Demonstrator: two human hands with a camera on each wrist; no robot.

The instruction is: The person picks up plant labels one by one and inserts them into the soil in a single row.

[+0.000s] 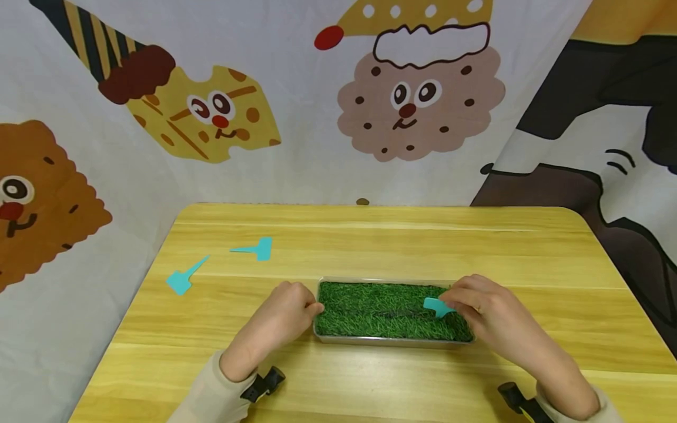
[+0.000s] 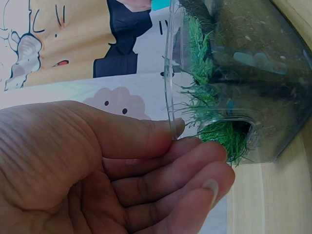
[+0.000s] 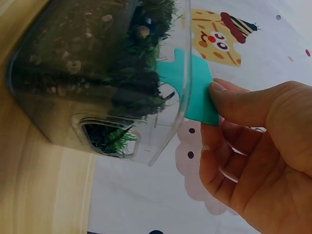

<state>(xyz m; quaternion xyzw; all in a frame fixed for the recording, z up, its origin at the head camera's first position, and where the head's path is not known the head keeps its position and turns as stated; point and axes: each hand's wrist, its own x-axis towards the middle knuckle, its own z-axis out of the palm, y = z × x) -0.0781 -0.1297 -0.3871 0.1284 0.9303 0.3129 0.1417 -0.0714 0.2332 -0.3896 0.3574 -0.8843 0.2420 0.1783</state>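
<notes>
Right-hand fingers (image 1: 461, 296) pinch one teal tag (image 1: 436, 305) at the grass-filled box (image 1: 391, 341) (left fingers (image 2: 204, 161) pinch its rim (image 2: 168, 83)), with two tags (image 1: 264, 249) (image 1: 180, 284) seemingly left on the desk (image 1: 370, 388).

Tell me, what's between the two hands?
In the head view, green grass in a clear tub lies between the left hand and right hand, plus the blue tag the right one pinches.

3 teal tags (image 1: 264, 249) total: 2 lying on the 1 counter (image 1: 370, 385), 1 held. Also 2 hands (image 1: 290, 313), 1 clear box (image 1: 396, 341), 2 black wrist-worn devices (image 1: 263, 385). Backdrop (image 1: 309, 158) in the head view shows 3 cartoon snacks (image 1: 203, 123) with faces, 1 cut off at the edge
</notes>
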